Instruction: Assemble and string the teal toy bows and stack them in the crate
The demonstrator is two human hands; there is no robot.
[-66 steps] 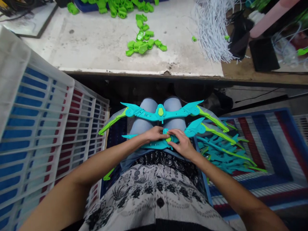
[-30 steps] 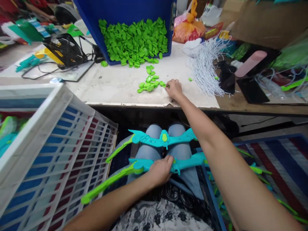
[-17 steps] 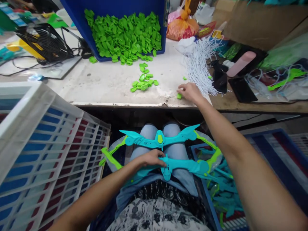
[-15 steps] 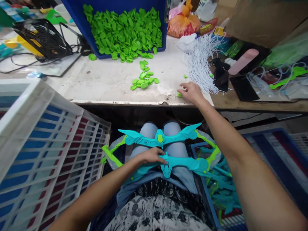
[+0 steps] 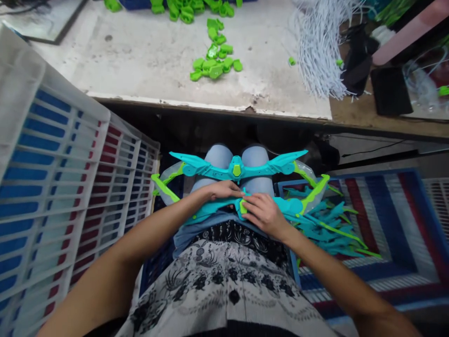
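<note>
Two teal bows lie across the lap in the head view, and the left hand (image 5: 226,191) has its grip on the nearer bow (image 5: 284,206) by its middle. Right hand's (image 5: 265,214) fingers are pinching a green piece (image 5: 243,206) against that spot. Farther bow (image 5: 236,169) sits nearer the knees, loose green pieces (image 5: 215,70) on the table (image 5: 147,61).

The right hand (image 5: 264,213) hid part of the green piece (image 5: 243,206); the left hand (image 5: 224,190) hid some of the lower bow (image 5: 289,206); the top edge cut off the blue bin (image 5: 136,3).
</note>
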